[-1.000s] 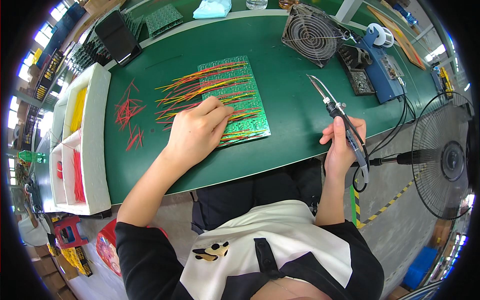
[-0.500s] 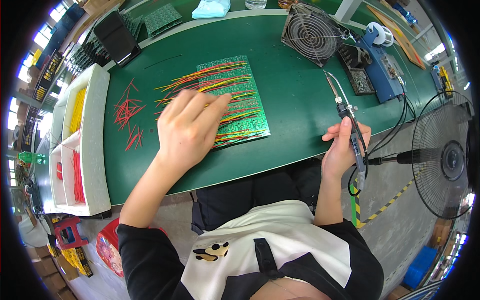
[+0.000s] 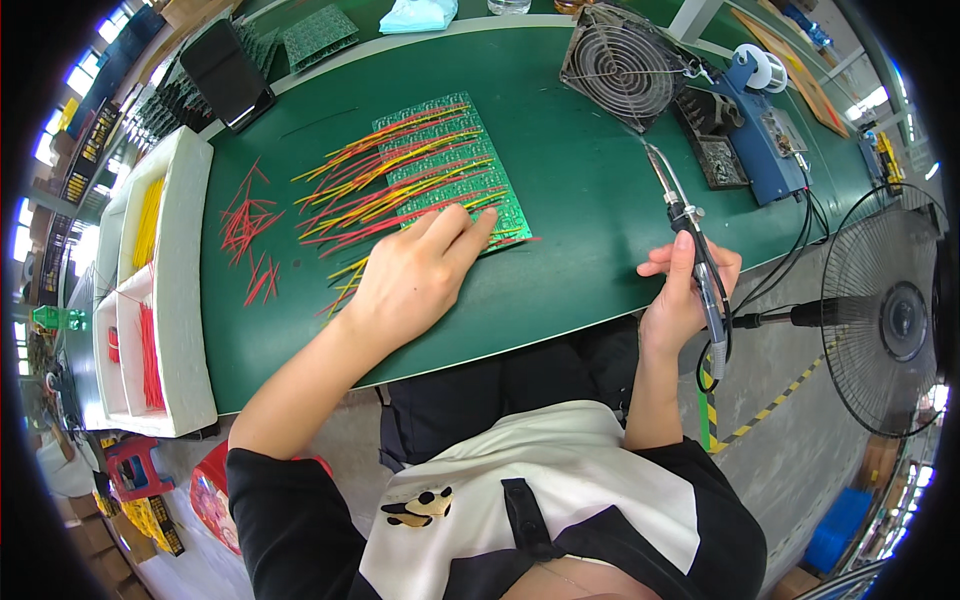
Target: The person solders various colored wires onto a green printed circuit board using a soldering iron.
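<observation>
A green circuit board lies on the bench with rows of red and yellow wires reaching out past its left side. My left hand is closed at the board's near part, its fingertips on the board and the wire ends there; the palm hides some wires. To the right, my right hand is closed around a soldering iron. The iron's tip points up and away, apart from the board. A thin metal tube runs alongside the tip.
A white foam box of yellow and red wires stands left, near loose red wires. Behind are a black phone-like slab and more boards. A square fan, blue soldering station and round fan are right.
The circuit board and its wires have slid away from me and slightly left. My left hand has moved right and nearer, to the board's near end. The right hand keeps the iron nearly still.
</observation>
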A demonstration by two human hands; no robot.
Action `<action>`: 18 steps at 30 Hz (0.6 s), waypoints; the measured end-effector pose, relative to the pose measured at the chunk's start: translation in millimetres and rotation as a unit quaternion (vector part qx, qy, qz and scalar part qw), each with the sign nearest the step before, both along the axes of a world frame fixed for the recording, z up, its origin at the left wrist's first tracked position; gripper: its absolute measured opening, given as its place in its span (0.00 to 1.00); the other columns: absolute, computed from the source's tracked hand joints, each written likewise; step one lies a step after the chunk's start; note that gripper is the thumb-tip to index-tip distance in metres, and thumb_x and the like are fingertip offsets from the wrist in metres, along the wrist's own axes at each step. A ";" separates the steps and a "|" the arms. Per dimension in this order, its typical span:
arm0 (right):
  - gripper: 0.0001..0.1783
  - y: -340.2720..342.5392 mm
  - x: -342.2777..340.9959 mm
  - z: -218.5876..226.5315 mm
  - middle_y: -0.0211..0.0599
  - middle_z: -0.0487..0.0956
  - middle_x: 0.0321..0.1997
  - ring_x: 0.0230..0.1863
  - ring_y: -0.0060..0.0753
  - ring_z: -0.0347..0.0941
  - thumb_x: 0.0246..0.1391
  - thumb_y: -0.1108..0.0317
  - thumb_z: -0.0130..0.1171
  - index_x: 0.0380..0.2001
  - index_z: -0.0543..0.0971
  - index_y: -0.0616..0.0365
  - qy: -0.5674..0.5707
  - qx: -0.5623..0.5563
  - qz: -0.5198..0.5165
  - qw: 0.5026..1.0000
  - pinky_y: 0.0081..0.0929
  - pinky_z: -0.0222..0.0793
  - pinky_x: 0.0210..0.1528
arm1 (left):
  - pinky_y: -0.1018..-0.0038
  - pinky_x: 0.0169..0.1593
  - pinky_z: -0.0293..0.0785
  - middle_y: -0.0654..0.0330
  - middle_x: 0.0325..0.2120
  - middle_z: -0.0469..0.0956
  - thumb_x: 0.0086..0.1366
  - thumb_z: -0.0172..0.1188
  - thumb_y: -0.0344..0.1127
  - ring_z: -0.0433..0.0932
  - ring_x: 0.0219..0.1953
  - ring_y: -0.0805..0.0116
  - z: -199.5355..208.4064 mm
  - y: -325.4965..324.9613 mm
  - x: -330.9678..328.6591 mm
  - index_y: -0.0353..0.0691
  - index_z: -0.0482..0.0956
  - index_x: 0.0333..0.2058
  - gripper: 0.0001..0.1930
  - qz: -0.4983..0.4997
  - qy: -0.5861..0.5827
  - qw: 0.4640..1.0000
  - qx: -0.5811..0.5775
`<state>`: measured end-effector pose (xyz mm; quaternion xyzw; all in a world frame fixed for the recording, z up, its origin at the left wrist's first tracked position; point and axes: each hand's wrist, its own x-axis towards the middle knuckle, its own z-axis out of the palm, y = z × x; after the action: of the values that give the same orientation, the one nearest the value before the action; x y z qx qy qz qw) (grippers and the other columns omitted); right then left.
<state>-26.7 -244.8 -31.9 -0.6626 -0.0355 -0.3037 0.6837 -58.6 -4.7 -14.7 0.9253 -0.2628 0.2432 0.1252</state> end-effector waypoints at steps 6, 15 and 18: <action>0.11 -1.7 -0.7 -2.5 0.42 0.74 0.18 0.13 0.27 0.70 0.55 0.72 0.54 0.33 0.63 0.62 -0.021 0.003 0.001 1.000 0.19 0.67 0.18 | 0.69 0.25 0.70 0.56 0.24 0.73 0.52 0.54 0.18 0.74 0.23 0.59 4.1 12.4 8.3 0.36 0.72 0.43 0.18 0.017 -0.018 0.998 -0.060; 0.11 -3.8 -7.7 3.1 0.40 0.74 0.19 0.15 0.26 0.70 0.54 0.71 0.55 0.36 0.65 0.61 0.021 0.054 0.045 0.997 0.20 0.67 0.22 | 0.71 0.25 0.71 0.57 0.26 0.72 0.52 0.57 0.19 0.74 0.24 0.60 7.1 13.1 3.0 0.34 0.73 0.31 0.07 0.023 0.016 0.995 -0.092; 0.11 -3.1 -11.7 0.9 0.40 0.74 0.19 0.15 0.25 0.70 0.54 0.72 0.55 0.37 0.65 0.61 0.028 0.063 0.071 0.995 0.20 0.67 0.22 | 0.72 0.25 0.72 0.57 0.26 0.71 0.51 0.57 0.19 0.74 0.24 0.61 7.4 13.4 1.3 0.35 0.75 0.29 0.06 0.035 0.044 0.993 -0.105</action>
<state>-38.4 -248.0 -31.1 -0.6221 -0.0442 -0.2373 0.7448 -57.3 8.7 -7.3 0.9253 -0.1978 0.2329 0.2246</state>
